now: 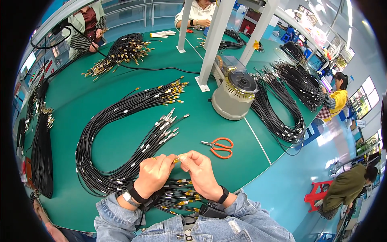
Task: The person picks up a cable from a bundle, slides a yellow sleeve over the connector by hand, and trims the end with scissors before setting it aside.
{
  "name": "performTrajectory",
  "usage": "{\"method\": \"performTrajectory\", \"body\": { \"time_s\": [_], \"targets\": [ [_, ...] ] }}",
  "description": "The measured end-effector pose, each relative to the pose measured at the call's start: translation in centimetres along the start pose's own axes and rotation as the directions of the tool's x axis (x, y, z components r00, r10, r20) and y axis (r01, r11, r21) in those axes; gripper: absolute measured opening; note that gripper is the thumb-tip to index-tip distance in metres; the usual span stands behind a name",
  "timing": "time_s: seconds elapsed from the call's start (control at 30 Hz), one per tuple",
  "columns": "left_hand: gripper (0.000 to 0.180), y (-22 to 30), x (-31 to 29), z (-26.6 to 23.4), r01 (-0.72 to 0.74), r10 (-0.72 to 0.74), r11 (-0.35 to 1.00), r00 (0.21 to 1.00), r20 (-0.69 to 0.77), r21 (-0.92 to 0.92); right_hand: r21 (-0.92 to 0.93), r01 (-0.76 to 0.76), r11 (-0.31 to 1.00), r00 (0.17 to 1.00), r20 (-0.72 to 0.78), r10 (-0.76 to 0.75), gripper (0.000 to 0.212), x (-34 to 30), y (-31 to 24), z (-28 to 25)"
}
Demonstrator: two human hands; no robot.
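Over the near edge of the green table, my left hand [155,173] and my right hand [198,171] meet fingertip to fingertip. Both are closed in a pinch around a small yellow piece [176,160], probably a tagged cable end; the fingers hide most of it. Beneath my wrists lies a bundle of black cables [179,193] with yellow and silver ends. A larger U-shaped bundle of black cables [86,141] curves to the left, its white-tagged ends just beyond my hands. Orange-handled scissors [222,147] rest to the right, blades partly apart.
A grey round tape dispenser [231,103] stands beside white metal posts [209,48]. More cable bundles lie at the far left [42,157], the back [125,50] and the right [278,109]. A white glove [163,34] lies at the back. Other people work around the table.
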State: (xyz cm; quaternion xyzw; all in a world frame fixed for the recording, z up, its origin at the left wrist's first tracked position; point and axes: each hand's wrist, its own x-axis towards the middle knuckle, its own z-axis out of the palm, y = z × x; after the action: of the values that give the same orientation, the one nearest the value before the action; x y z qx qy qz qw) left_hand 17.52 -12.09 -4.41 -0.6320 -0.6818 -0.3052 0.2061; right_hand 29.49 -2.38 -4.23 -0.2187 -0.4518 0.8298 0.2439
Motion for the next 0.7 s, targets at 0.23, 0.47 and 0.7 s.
{"method": "performTrajectory", "body": {
  "time_s": [0.23,0.47,0.7],
  "targets": [
    [0.032,0.4,0.7,-0.4,0.168,-0.155,0.984,0.974,0.166,-0.066,-0.206,0.057,0.977,0.998,0.004,-0.058,0.014,1.0,-1.3,-1.4],
    [0.036,-0.6,0.6,-0.3,0.221,-0.127,0.945,0.927,0.352,-0.241,-0.537,0.381,0.753,0.777,-0.256,-0.575,0.02,6.3,-10.4,-11.9],
    [0.019,-1.2,-0.9,1.5,0.234,-0.017,0.923,0.818,0.575,-0.305,-0.616,0.184,0.766,0.764,-0.401,-0.506,0.02,10.5,-15.6,-16.9]
  ]
}}
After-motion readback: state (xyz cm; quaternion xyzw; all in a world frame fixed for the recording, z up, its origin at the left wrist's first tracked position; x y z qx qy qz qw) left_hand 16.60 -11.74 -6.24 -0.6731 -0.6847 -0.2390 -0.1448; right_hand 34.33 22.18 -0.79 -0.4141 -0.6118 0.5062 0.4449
